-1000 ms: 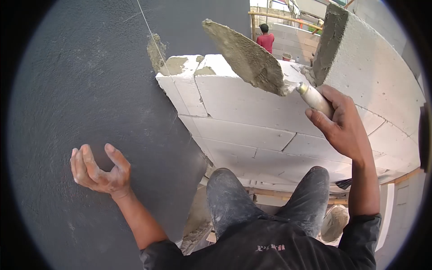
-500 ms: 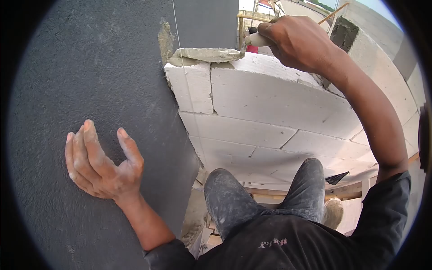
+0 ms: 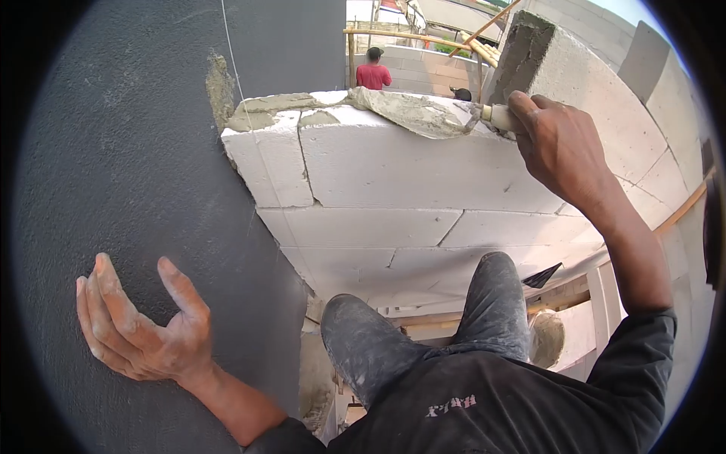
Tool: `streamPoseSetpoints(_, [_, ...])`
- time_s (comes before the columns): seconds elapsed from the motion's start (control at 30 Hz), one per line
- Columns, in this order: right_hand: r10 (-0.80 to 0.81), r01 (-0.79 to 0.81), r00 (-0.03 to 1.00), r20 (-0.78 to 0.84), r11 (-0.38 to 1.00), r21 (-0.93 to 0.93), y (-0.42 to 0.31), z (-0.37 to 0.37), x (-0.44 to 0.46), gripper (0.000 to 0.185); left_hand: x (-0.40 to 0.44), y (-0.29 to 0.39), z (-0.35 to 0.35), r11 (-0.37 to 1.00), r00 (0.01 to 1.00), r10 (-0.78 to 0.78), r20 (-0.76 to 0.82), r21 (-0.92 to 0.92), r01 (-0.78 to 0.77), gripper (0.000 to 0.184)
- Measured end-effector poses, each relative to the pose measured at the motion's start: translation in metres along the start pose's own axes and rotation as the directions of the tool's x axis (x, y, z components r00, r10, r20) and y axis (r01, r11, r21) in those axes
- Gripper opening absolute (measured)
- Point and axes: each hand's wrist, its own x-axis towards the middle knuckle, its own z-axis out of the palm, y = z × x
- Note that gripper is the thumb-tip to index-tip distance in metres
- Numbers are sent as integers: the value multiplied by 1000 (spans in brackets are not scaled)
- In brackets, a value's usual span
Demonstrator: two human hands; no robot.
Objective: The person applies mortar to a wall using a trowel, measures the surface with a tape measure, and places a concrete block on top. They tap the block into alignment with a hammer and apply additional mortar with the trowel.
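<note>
My right hand (image 3: 563, 147) is closed round the pale handle of a trowel (image 3: 416, 113). Grey mortar coats the trowel's blade, which lies along the top edge of the white block wall (image 3: 423, 166). A patch of mortar (image 3: 261, 113) sits on the wall's top at its left end, by the dark grey wall. Off to the left, my left hand (image 3: 147, 325) holds nothing; its fingers are apart and slightly curled in front of the dark surface. Whether it touches that surface I cannot tell.
A thin string (image 3: 231, 45) runs down past the dark grey wall (image 3: 136, 174). An upright block with mortar on its side (image 3: 522, 57) stands on the wall at right. Beyond are a person in a red shirt (image 3: 373, 74) and bamboo poles (image 3: 408, 35). A bucket (image 3: 546, 338) is below.
The trowel has moved right along the wall top, away from the corner, leaving mortar there. My view has shifted, and the person in red now shows more fully. My left hand stays open.
</note>
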Motion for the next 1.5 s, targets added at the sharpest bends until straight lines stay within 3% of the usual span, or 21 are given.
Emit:
streamPoseSetpoints(0.2, [-32, 33, 999, -9, 998, 51, 3, -4, -33, 10, -3, -3, 0, 1000, 1000, 19, 12, -4, -19, 60])
streamPoseSetpoints(0.27, [-6, -1, 994, 105, 998, 66, 7, -23, -40, 10, -3, -2, 0, 1000, 999, 25, 25, 10, -26, 60])
streamPoseSetpoints(0.37, [2, -20, 990, 139, 991, 133, 23, -61, -51, 9, -3, -2, 1, 1000, 1000, 22, 19, 14, -22, 60])
streamPoseSetpoints(0.4, [45, -72, 972, 231, 991, 109, 29, -72, -52, 12, -3, -1, 2, 1000, 1000, 15, 22, 14, -16, 60])
streamPoseSetpoints(0.5, [85, -111, 958, 275, 990, 83, 29, -81, -49, 18, -3, 2, 2, 1000, 1000, -28, 14, -9, 28, 52])
streamPoseSetpoints(0.57, [-20, 18, 999, 39, 998, 52, 15, -74, -33, 17, -3, 0, 2, 999, 1000, 13, 18, 29, -13, 58])
streamPoseSetpoints(0.67, [-72, 76, 997, 41, 991, -112, -7, -63, -5, 17, -4, -2, 2, 1000, 999, 30, 13, 7, -30, 57])
streamPoseSetpoints(0.8, [-157, 145, 986, -51, 973, -180, -27, -58, 6, 12, -6, -1, 1, 1000, 1000, 13, 17, -7, -13, 57])
streamPoseSetpoints(0.9, [-145, 142, 989, 12, 947, -288, -24, -72, -5, 11, -9, -3, 1, 999, 1000, 12, 13, -34, -12, 56])
streamPoseSetpoints(0.97, [-66, 147, 963, 261, 942, -301, -16, -86, -14, 20, -9, -3, 1, 999, 1000, 22, 9, -24, -22, 57])
streamPoseSetpoints(1.0, [-58, 142, 962, 267, 941, -308, -16, -91, -17, 20, -9, -3, 1, 999, 1000, 19, 6, -35, -19, 57])
streamPoseSetpoints(1.07, [125, -1, 891, 436, 962, -274, -18, -98, -24, 14, -10, -5, 1, 999, 1000, 28, 7, -39, -28, 57])
streamPoseSetpoints(1.1, [131, -5, 890, 437, 960, -279, -14, -101, -33, 14, -11, -6, 1, 999, 1000, 27, 4, -45, -27, 57])
streamPoseSetpoints(1.17, [16, 8, 965, 262, 996, -93, -4, -109, -49, 14, -13, -7, 1, 996, 999, 34, 4, -88, -34, 58])
streamPoseSetpoints(1.2, [14, 14, 965, 261, 994, -106, -7, -118, -51, 14, -14, -7, 2, 994, 1000, 30, 5, -103, -29, 58])
streamPoseSetpoints(1.23, [130, -112, 942, 309, 991, -76, -15, -131, -50, 8, -15, -8, 3, 991, 999, 45, -6, -123, -46, 58])
streamPoseSetpoints(1.33, [213, -211, 933, 291, 977, -36, -13, -126, -57, 16, -18, -9, 3, 985, 998, 63, -12, -158, -64, 58])
streamPoseSetpoints(1.43, [190, -179, 964, 187, 981, -75, -10, -113, -46, 17, -15, -10, 2, 978, 998, 68, -17, -199, -70, 58])
streamPoseSetpoints(1.5, [338, -330, 842, 420, 939, -95, -16, -109, -28, 15, -14, -9, 1, 975, 998, 66, -18, -209, -69, 58])
